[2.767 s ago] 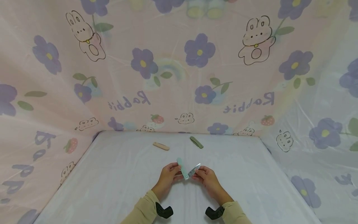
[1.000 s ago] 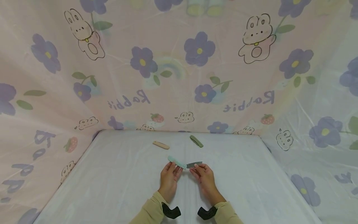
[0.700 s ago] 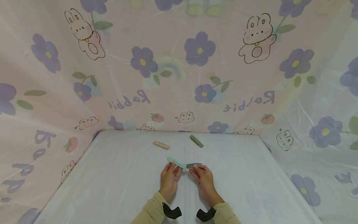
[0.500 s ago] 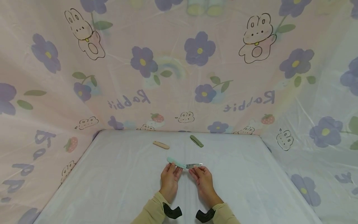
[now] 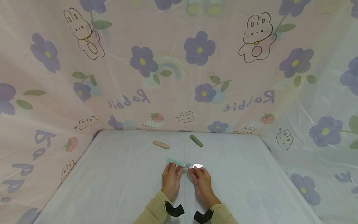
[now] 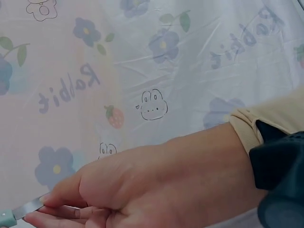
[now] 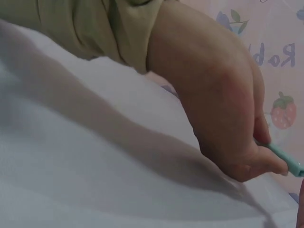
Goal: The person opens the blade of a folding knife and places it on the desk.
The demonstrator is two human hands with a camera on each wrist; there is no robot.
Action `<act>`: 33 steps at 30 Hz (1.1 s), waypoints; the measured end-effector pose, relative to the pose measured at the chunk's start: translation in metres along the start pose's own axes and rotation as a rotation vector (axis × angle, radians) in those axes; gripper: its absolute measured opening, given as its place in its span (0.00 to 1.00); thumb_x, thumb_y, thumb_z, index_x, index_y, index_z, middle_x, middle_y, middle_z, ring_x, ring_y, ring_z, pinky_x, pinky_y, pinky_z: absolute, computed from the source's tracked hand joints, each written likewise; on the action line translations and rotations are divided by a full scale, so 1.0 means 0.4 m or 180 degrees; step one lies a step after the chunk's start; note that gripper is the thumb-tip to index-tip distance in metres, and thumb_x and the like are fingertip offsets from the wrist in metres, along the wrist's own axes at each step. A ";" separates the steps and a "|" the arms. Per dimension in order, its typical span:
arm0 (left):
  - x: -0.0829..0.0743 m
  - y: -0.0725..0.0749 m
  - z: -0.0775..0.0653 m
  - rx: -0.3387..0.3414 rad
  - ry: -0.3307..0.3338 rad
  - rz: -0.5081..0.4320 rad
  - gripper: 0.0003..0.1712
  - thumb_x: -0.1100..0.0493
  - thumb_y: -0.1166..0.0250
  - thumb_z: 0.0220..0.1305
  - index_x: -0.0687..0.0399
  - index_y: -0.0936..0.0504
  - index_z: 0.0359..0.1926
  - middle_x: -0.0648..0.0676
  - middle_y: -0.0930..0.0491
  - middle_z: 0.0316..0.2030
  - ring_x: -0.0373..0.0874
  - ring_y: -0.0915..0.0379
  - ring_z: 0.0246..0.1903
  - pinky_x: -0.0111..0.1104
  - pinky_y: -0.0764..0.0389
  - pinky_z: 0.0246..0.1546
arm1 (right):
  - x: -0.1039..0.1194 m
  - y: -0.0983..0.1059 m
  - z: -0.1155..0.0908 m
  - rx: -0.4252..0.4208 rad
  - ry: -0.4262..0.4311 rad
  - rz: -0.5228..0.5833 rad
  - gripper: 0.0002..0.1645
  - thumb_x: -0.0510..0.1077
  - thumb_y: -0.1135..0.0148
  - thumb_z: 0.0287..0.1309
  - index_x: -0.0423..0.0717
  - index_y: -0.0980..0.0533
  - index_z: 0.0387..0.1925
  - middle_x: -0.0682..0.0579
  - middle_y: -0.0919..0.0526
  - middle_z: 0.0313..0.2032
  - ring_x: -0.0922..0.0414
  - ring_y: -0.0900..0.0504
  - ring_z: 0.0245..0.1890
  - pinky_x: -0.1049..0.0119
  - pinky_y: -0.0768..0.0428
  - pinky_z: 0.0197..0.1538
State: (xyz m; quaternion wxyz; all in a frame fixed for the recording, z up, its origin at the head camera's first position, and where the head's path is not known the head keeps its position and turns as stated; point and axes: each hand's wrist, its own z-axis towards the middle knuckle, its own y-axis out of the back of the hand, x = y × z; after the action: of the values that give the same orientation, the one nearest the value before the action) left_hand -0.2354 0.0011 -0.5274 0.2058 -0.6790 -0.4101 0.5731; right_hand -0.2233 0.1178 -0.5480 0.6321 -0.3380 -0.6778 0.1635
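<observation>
A folding knife with a mint-green handle [image 5: 176, 162] and a shiny blade [image 5: 198, 165] is held above the white table, blade out nearly in line with the handle. My left hand [image 5: 171, 182] grips the handle from below, thumb on top. On the other side my right hand [image 5: 203, 183] pinches the blade between thumb and fingers. The left wrist view catches the right hand [image 6: 137, 185] on the blade [image 6: 29, 208], beside the handle's end [image 6: 7, 218]. In the right wrist view the left hand [image 7: 228, 114] holds the mint handle [image 7: 284, 159].
Beyond the hands, a beige folded knife [image 5: 161, 144] and an olive-green one [image 5: 196, 140] lie on the white-covered table [image 5: 126, 180]. Patterned fabric [image 5: 170, 84] with flowers and rabbits rises behind and at both sides.
The blade has swung from a sharp V against the handle to nearly straight. Both hands have shifted with it, and in the last half second the blade has turned slightly, catching light.
</observation>
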 end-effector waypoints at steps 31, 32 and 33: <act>-0.007 -0.013 0.005 0.0016 0.0091 0.0099 0.22 0.64 0.43 0.66 0.73 0.38 0.55 0.62 0.28 0.45 0.50 0.24 0.42 0.39 0.24 0.49 | 0.032 -0.008 0.008 -0.0177 -0.0008 -0.0032 0.14 0.33 0.44 0.61 0.32 0.36 0.45 0.40 0.21 0.40 0.51 0.18 0.43 0.60 0.23 0.50; -0.011 -0.015 0.005 0.0013 0.0107 0.0144 0.22 0.64 0.43 0.66 0.73 0.38 0.56 0.62 0.27 0.45 0.50 0.23 0.42 0.39 0.24 0.49 | 0.039 -0.008 0.010 -0.0165 -0.0014 -0.0046 0.14 0.32 0.44 0.61 0.31 0.36 0.45 0.40 0.21 0.39 0.51 0.18 0.42 0.60 0.23 0.50; -0.014 -0.016 0.005 0.0035 0.0113 0.0188 0.23 0.64 0.43 0.66 0.73 0.38 0.56 0.62 0.26 0.45 0.49 0.23 0.42 0.38 0.24 0.49 | 0.043 -0.008 0.013 -0.0171 -0.0022 -0.0056 0.13 0.32 0.44 0.60 0.31 0.35 0.45 0.40 0.21 0.39 0.51 0.18 0.42 0.60 0.23 0.50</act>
State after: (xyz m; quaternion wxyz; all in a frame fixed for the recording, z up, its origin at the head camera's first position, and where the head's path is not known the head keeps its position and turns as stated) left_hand -0.2394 -0.0001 -0.5196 0.1997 -0.6997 -0.3830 0.5691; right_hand -0.2286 0.1279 -0.5336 0.6219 -0.3484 -0.6870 0.1408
